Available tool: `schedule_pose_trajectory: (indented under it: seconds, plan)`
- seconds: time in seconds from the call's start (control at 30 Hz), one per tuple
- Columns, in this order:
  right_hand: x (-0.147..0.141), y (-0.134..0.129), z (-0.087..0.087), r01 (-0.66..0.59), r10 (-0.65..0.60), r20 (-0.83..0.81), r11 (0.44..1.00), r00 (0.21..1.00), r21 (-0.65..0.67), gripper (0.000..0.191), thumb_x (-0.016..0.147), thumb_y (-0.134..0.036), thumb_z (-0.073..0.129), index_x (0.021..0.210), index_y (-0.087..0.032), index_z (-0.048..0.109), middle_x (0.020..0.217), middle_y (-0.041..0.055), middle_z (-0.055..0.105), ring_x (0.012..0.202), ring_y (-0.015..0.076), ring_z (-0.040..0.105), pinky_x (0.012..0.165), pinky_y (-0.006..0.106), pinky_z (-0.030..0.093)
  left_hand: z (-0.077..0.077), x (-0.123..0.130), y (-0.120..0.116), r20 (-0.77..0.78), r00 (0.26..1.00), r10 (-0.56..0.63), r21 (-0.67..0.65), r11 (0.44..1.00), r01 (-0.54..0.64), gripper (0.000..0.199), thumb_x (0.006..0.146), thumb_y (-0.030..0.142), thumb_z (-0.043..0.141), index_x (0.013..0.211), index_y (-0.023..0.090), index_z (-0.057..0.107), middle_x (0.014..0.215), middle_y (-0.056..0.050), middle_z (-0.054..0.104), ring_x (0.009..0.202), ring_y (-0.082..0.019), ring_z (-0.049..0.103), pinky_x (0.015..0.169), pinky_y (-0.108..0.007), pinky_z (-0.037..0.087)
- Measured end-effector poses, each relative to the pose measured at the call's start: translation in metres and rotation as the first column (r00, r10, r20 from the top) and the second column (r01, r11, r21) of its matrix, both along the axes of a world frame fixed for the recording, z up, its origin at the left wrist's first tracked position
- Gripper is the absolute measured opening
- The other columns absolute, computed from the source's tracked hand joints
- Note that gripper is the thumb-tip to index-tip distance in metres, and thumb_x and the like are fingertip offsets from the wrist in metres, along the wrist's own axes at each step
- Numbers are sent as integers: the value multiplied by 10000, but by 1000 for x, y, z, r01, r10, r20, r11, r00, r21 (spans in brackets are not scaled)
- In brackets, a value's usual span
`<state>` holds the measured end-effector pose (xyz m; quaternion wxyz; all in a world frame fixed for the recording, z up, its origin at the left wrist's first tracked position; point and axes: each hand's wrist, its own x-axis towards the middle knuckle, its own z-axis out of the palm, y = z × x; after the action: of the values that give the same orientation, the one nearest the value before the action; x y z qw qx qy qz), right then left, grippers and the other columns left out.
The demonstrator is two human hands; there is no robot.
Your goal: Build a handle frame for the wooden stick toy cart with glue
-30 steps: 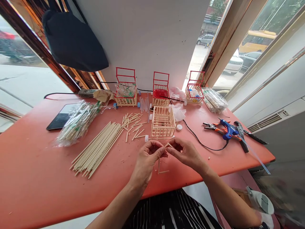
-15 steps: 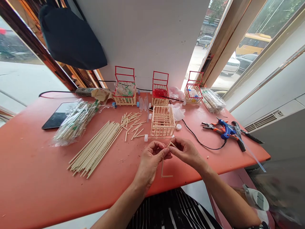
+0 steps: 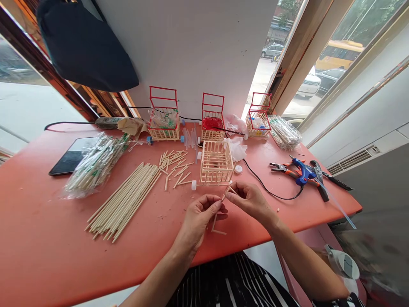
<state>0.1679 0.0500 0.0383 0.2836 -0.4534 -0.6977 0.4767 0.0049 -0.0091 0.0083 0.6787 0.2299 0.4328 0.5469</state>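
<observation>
Just in front of the table's near edge, my left hand (image 3: 203, 215) pinches a thin wooden stick (image 3: 215, 219), part of a bent stick frame whose short L-shaped end hangs below the fingers. My right hand (image 3: 252, 200) is closed on the upper part of the same frame, where another angled piece shows between thumb and fingers. The fingertips of both hands are close together but slightly apart, and the joint between them is partly hidden. Directly beyond the hands stands a small cart made of wooden sticks (image 3: 217, 164), with white bottle-cap wheels (image 3: 194, 185).
Left lie a bundle of long sticks (image 3: 124, 202), scattered short sticks (image 3: 174, 164) and bagged sticks (image 3: 96, 164). A blue glue gun (image 3: 303, 170) and pliers (image 3: 281, 168) lie right. Red-trimmed stick carts (image 3: 213, 123) line the wall. A black cord (image 3: 262, 183) crosses the table.
My hands have drawn slightly apart, the left moving a little left and down. The hanging L-shaped end has tilted. The whole view has shifted slightly.
</observation>
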Motion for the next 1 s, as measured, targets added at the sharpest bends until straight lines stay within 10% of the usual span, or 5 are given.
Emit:
schedule_pose_trajectory:
  seconds: [0.47,0.63,0.9,1.0]
  plan:
    - [4,-4,9,136,-135,-34,991,990,11,267,849,-389,629,723,-170,543,655,-45,397,590,98,344,531,244,276,1,-13,-11,-10,1000,1,-35,999,-1,351,608,382,920,754,141,710,653,-8,696,625,-133,663,687,-292,621]
    - [18,-1,16,137,-137,22,991,990,4,268,858,-390,621,727,-166,550,655,-42,389,583,96,327,526,250,242,-9,-47,-11,-263,962,70,20,998,-67,343,641,432,882,803,169,732,731,-30,750,713,-191,731,763,-331,619]
    - [7,-6,8,14,-14,11,999,1000,-53,236,891,-333,599,734,-163,552,672,-41,407,596,92,334,535,244,246,-6,-86,1,-873,340,349,393,917,67,291,865,409,612,969,225,812,1073,-95,791,1066,-334,701,996,-501,502]
    - [1,-9,4,2,-2,-3,999,1000,-49,212,869,-291,606,714,-173,523,660,-47,407,593,91,345,532,239,256,-2,-66,-8,-831,327,451,492,869,50,267,884,390,645,1051,235,785,1121,-81,776,1076,-293,689,1001,-440,503]
